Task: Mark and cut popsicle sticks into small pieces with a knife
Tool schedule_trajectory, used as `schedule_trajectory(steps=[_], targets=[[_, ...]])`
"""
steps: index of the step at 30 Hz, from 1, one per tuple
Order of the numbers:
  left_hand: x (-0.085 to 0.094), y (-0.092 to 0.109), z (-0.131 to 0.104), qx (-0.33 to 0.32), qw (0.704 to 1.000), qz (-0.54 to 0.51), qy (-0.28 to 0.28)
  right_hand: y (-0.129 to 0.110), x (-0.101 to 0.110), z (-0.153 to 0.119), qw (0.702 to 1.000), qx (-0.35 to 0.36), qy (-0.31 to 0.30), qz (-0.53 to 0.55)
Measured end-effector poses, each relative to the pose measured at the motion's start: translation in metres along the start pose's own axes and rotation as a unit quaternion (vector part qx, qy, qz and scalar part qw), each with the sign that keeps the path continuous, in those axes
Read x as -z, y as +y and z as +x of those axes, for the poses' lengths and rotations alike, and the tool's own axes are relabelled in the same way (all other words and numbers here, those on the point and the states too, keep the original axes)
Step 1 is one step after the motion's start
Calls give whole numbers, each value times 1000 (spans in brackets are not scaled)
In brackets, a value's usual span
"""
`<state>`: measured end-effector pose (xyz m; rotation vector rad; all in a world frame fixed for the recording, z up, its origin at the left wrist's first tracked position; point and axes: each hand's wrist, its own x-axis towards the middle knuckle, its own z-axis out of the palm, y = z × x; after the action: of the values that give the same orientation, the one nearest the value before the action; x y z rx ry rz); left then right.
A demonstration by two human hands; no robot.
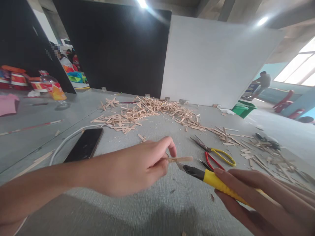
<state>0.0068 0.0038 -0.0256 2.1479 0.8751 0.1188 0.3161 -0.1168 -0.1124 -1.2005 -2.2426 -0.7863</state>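
Note:
My left hand (pixel 150 162) pinches a thin flat wooden stick (pixel 183 159) between thumb and fingers, above the grey table (pixel 137 213). The stick points to the right and bears a small dark mark near my fingertips. In my right hand (pixel 265 196) is a yellow-handled utility knife (pixel 216 184), its fingers closed round the grip. The knife's blade tip is at the stick's lower edge, close to my left fingertips; whether it cuts in, I cannot tell. Just beyond the knife lie scissors (pixel 208 149) with one yellow handle and a red-handled tool (pixel 211 161), partly overlapping.
A long heap of wooden sticks (pixel 157 108) spreads along the back panels. Offcuts (pixel 261 160) litter the right side. A phone (pixel 85 144) with a white cable (pixel 61 144) lies at left, a drink bottle (pixel 55 88) behind it. Green bins (pixel 243 108) stand beyond the table.

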Motion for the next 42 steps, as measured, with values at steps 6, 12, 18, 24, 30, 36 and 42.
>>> schedule_trajectory(steps=[6,12,18,24,30,36,42], targets=[[-2,-19,27,48,983,-58,-169,-5,-2,14,994,10,-86,59],[-32,-65,73,1,973,-33,-227,-7,-12,30,978,-6,-150,145],[-48,-84,89,16,962,-28,-270,-10,-32,29,957,-28,-231,173],[-49,-88,94,17,959,-46,-280,-10,-39,26,950,-32,-251,183],[-52,-94,95,13,955,-65,-288,-7,-42,22,948,-25,-266,175],[-55,-99,98,2,953,-75,-292,-5,-50,14,937,20,-337,86],[-54,-97,98,-12,958,-57,-282,-13,-48,29,952,78,-296,-6]])
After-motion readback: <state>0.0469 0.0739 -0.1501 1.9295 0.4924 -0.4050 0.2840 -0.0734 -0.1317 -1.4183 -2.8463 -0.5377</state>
